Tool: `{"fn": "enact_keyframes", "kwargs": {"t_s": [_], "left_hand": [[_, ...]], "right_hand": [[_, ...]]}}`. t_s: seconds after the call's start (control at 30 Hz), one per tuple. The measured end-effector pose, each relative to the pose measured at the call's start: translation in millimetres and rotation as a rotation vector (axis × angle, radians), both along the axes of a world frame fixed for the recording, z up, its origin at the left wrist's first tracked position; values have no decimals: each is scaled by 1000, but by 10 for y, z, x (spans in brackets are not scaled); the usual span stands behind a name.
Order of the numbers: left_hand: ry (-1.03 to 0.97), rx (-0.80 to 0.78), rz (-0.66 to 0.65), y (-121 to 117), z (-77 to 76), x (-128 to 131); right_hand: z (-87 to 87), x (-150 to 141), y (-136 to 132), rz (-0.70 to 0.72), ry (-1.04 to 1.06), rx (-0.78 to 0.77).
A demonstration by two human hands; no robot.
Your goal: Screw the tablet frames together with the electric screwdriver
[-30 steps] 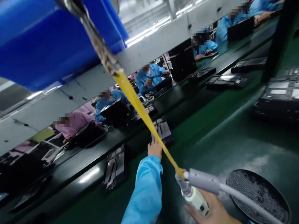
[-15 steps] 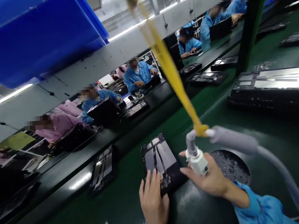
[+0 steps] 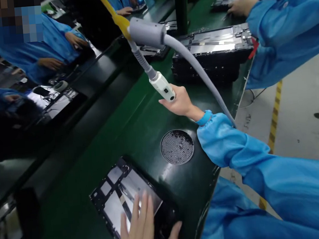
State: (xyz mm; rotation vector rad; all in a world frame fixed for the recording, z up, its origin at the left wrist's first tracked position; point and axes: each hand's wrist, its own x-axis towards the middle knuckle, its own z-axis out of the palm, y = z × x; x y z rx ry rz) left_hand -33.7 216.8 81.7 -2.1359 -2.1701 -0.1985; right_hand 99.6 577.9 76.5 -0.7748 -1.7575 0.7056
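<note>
An opened tablet (image 3: 125, 181) with silvery panels and a black frame lies tilted on the green bench. My left hand (image 3: 142, 227) rests over its near part, fingers stretched out and spread. Farther up the bench, my right hand (image 3: 180, 100) is wrapped round a white corded electric screwdriver (image 3: 162, 87), whose tip is hidden. A yellow strap (image 3: 121, 23) holds the tool's cable from above. Between my hands and nearer the bench edge sits a round perforated dish (image 3: 177, 146) with small black pieces, apparently screws, in part of it.
A stack of similar tablets (image 3: 209, 51) stands beyond my right hand, crossed by the grey cable (image 3: 196, 57). A co-worker's blue sleeve (image 3: 270, 26) is at the upper right. Across the line, another person's hands (image 3: 51, 63) work. The bench edge (image 3: 209, 189) runs along the right.
The view has swung right and down. My right hand has moved away from the tablet, up past the dish, with the screwdriver in it. My left hand stays over the tablet.
</note>
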Motion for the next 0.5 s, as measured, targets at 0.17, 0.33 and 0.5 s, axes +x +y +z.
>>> {"fn": "enact_keyframes", "kwargs": {"t_s": [0.17, 0.33, 0.5], "left_hand": [[-75, -42, -229, 1318, 52, 354], [-182, -16, -147, 1974, -201, 466], [-320, 189, -113, 2032, -243, 286]], "right_hand": [[-2, -26, 15, -1, -91, 71], [31, 12, -33, -4, -117, 93], [81, 40, -75, -16, -87, 110]]}}
